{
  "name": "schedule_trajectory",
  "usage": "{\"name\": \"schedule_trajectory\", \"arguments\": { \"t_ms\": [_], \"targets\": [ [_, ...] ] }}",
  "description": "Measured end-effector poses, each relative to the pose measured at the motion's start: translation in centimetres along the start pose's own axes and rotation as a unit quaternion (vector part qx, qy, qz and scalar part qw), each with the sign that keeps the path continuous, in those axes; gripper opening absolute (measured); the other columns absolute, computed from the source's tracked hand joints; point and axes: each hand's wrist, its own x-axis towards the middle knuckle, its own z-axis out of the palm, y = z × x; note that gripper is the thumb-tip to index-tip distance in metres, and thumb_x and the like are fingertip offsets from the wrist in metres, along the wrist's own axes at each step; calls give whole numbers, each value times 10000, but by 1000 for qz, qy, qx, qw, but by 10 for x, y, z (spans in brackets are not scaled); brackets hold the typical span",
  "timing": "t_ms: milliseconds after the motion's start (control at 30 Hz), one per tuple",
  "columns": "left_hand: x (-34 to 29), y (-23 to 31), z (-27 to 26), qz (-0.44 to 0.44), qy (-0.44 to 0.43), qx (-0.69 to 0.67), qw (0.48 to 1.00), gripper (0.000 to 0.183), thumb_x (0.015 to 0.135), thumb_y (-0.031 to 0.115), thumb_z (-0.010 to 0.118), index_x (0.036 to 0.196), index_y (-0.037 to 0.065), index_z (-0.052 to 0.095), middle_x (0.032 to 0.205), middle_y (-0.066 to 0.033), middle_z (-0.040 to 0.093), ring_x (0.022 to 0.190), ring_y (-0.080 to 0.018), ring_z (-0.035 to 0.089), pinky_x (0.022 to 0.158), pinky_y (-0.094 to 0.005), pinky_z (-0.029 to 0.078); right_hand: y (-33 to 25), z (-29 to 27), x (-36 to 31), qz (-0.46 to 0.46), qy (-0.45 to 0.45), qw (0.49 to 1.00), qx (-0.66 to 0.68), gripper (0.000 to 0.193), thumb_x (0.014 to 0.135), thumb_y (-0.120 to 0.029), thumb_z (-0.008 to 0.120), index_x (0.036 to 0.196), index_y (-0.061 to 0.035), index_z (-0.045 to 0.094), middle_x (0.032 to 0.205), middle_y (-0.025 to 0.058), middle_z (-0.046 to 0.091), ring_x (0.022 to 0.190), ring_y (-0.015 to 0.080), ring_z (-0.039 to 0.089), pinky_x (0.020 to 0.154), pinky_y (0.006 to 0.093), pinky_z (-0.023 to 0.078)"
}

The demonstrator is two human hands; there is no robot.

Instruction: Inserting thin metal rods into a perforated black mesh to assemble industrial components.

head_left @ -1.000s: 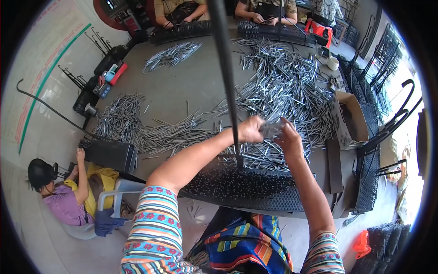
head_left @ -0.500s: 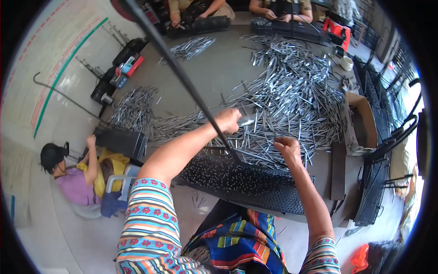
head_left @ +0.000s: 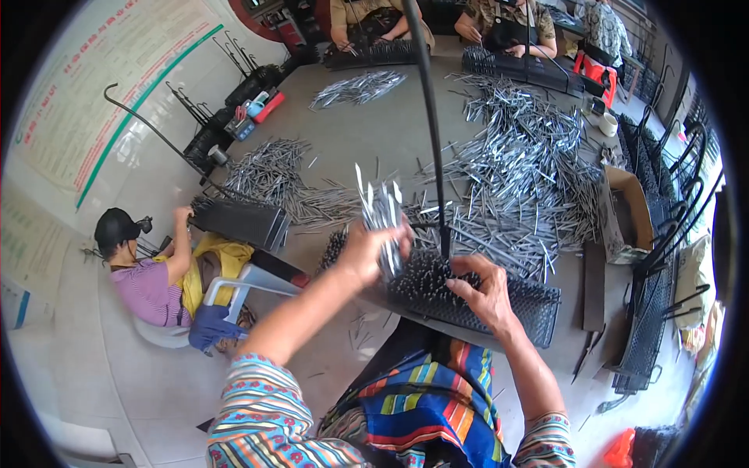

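Note:
My left hand (head_left: 376, 253) is closed around a bundle of thin silvery metal strips (head_left: 381, 204). The strips stick up from the fist, and some show below it. Below my hands a long black perforated rack (head_left: 529, 310) lies along the near table edge, many small pin-like ends standing up from its holes. Over its right half, my right hand (head_left: 485, 292) has thumb and forefinger curled toward each other, close to the pins. Anything between those fingertips is too small to make out. A dark hooked rod (head_left: 434, 125) rises from the rack between my hands.
Loose strips lie in a large pile (head_left: 523, 156) and a smaller left pile (head_left: 265, 171). An open cardboard box (head_left: 629, 210) stands right, beside black hooked racks (head_left: 651, 288). A person (head_left: 152, 281) sits left; two more people work across the table (head_left: 351, 144).
My left hand has drawn back from the pile and raised a bundle of strips. My right hand has come down over the rack. The view has shifted.

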Motion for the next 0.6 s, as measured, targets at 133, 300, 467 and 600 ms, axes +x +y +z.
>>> {"name": "schedule_trajectory", "arguments": {
  "t_ms": [133, 300, 467, 600],
  "targets": [
    [-82, -86, 7, -119, -65, -58, 989, 308, 758, -13, 656, 1057, -7, 582, 848, -132, 649, 712, -226, 642, 626, -348, 549, 5, 39, -13, 22, -23, 981, 190, 672, 729, -169, 686, 1334, 19, 461, 1232, 165, 579, 1135, 270, 561, 1000, 379, 405],
    [-151, -163, -15, -267, -175, -131, 938, 337, 715, 51, 688, 1037, 20, 592, 860, -104, 642, 781, -208, 642, 723, -323, 545, 23, 77, -74, 83, -115, 959, 246, 463, 764, -173, 657, 1174, 34, 600, 1024, 132, 636, 968, 195, 597, 862, 331, 468],
    [-155, -170, -26, -338, -249, -67, 905, 356, 712, 31, 699, 1048, 35, 582, 937, -80, 647, 764, -188, 652, 686, -309, 563, 39, 105, -129, 95, -76, 955, 270, 261, 831, -176, 638, 984, 36, 648, 973, 102, 644, 973, 179, 583, 854, 323, 456],
    [-146, -181, -28, -341, -143, -73, 926, 290, 742, -17, 675, 1015, 38, 593, 897, -62, 644, 687, -163, 639, 591, -297, 548, 38, 102, -121, 261, 163, 877, 368, 264, 858, -166, 633, 1051, 14, 635, 1010, 47, 654, 960, 139, 591, 855, 302, 468]
  ]
}}
